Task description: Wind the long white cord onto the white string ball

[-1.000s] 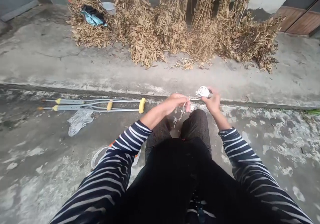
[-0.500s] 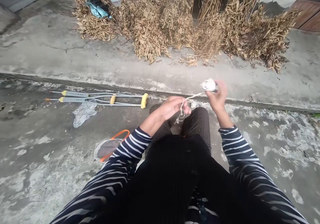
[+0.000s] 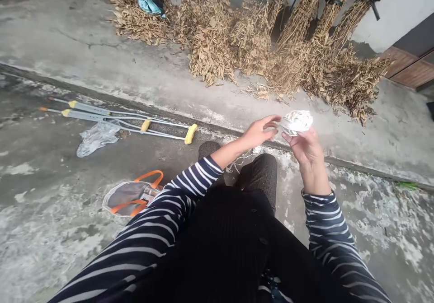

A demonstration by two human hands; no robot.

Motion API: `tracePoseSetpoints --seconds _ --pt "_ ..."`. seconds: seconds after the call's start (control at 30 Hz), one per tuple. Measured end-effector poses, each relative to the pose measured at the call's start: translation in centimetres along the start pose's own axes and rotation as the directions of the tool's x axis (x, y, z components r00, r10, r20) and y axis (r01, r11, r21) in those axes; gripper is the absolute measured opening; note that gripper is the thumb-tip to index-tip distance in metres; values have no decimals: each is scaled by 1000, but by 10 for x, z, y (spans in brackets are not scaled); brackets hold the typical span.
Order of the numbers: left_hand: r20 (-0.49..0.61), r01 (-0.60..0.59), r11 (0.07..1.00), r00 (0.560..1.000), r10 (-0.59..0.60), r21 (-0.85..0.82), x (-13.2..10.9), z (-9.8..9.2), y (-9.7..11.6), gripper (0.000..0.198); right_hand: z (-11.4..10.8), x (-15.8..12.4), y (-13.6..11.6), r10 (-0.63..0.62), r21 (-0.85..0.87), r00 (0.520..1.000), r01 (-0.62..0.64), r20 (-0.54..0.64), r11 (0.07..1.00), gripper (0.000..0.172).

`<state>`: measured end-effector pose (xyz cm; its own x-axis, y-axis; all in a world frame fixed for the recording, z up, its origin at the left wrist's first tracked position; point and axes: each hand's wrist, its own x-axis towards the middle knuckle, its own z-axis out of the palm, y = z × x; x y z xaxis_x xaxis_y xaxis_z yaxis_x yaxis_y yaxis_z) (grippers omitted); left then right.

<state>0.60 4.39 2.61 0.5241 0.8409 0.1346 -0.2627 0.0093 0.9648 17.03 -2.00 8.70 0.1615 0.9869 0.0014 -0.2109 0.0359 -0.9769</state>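
My right hand [image 3: 308, 147] is raised in front of my knees, its fingers closed round a ball of white string [image 3: 298, 122]. Just left of the ball is my left hand [image 3: 259, 133], fingers stretched towards it and thumb apart from them. Whether a strand runs across the left fingertips I cannot make out. Below that hand, loose white string [image 3: 241, 160] trails between my knees, near a small white bundle [image 3: 257, 150] by the step.
Crutches [image 3: 145, 125] with yellow pads lie at left beside a clear plastic bag [image 3: 96, 138]. A grey bag with orange handles [image 3: 127, 197] sits near my left arm. Dried plant bundles [image 3: 213, 45] line the wall on a raised concrete ledge [image 3: 135, 75].
My left hand has moved right and up to the ball, and its fingers have spread from the strand. The right hand has turned the ball and come slightly nearer. The view has tilted.
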Motion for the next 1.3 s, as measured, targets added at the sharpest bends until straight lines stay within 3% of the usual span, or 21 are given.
tracePoseSetpoints --seconds 0.13,0.23,0.37,0.53,0.63,0.73,0.87,0.97,1.03,1.2,1.3 --pt "28 17 993 1000 -14 -118 8 17 8 24 -8 -2 1 3 -6 1000 -2 30 1000 54" --pt "69 63 988 996 -53 -144 0 16 12 22 -18 -2 3 17 38 999 -18 31 999 49" --pt "77 174 980 983 -167 -98 -5 4 12 13 -25 -2 4 22 18 999 -21 -28 1000 38" --pt "43 184 979 981 -189 91 -3 -15 0 12 -13 -6 -13 3 -22 995 -5 -96 1000 45" --pt "98 176 978 977 -188 116 -6 -26 -6 12 -4 -10 -27 -15 -5 993 15 -117 1000 48" --pt "127 241 964 959 -254 110 -13 -36 -5 14 -2 -11 -33 -64 -22 988 62 -141 998 45" --pt "205 279 957 935 -288 74 -25 -38 6 16 -4 -5 -28 -167 -155 968 138 -189 978 43" --pt "335 281 959 908 -253 -37 -35 -30 16 19 -3 1 -13 -326 -345 914 233 -242 909 48" --pt "360 304 945 900 -244 -120 -41 -25 22 19 -4 4 3 -409 -492 889 268 -203 828 47" --pt "346 400 889 885 -311 -223 -48 -25 30 19 -12 6 50 -487 -792 862 392 138 469 42" --pt "277 430 854 893 -355 -291 -46 -32 35 16 -19 5 69 -409 -811 882 408 233 419 43"
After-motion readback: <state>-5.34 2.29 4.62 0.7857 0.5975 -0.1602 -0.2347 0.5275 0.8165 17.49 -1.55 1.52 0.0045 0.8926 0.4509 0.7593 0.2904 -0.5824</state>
